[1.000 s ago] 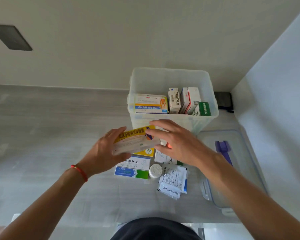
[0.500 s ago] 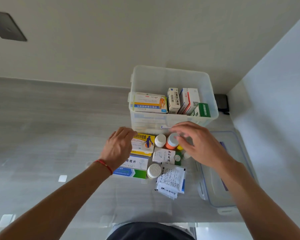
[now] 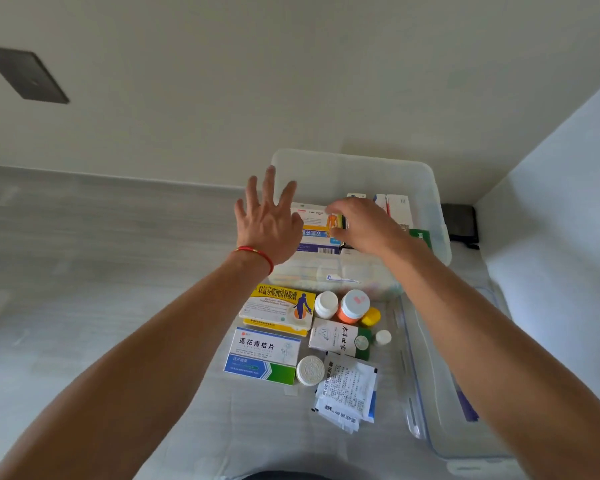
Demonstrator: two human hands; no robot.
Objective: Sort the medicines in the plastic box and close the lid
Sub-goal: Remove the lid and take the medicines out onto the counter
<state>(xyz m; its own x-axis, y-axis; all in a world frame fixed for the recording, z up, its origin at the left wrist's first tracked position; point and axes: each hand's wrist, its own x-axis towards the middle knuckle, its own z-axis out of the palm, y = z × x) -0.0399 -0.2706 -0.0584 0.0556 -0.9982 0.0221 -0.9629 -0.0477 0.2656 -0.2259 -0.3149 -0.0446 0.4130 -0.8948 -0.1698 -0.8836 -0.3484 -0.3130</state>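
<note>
A: Where is the plastic box [image 3: 426, 188]?
B: Just right of the frame's centre, clear-walled and open, standing against the back wall. Medicine cartons stand inside it.

A: And the hands?
B: The right hand [image 3: 364, 226] reaches over the box's near rim, fingers curled onto a white-and-blue carton [image 3: 317, 233] lying inside at the left. Whether they truly grip it, I cannot tell. The left hand [image 3: 269, 223] hovers at the box's left edge, fingers spread wide, holding nothing. A red bracelet [image 3: 257, 254] circles that wrist.

A: What lies below the box?
B: A yellow carton [image 3: 279, 306], under it a blue-and-green carton [image 3: 264, 355], then a white-capped bottle [image 3: 326, 303], an orange bottle [image 3: 352, 306], a white-and-green carton [image 3: 336, 337], a round white cap [image 3: 310, 370] and paper sachets [image 3: 349, 389].

A: The lid [image 3: 440, 393]?
B: Flat on the counter at lower right, beside the pile.
</note>
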